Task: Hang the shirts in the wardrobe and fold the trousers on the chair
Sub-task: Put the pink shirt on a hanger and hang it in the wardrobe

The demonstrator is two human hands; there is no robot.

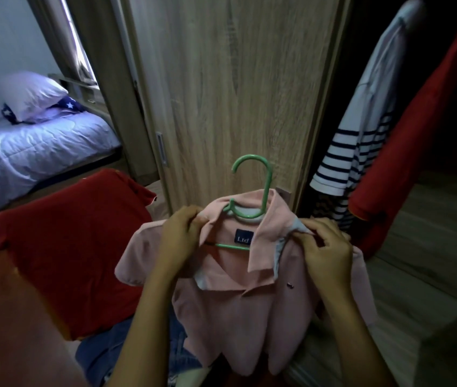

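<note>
A pink polo shirt sits on a green plastic hanger in front of me, hook upward. My left hand pinches the shirt's left shoulder by the collar. My right hand pinches the right shoulder, where the pale lining shows. A red shirt lies spread at the left. Blue denim trousers lie below it, partly hidden by my left arm. In the open wardrobe at the right hang a white shirt with navy stripes and a red garment.
The wooden wardrobe door stands straight ahead, behind the hanger. A bed with a white pillow is at the far left. The wardrobe's interior is dark, with a wooden floor panel at the lower right.
</note>
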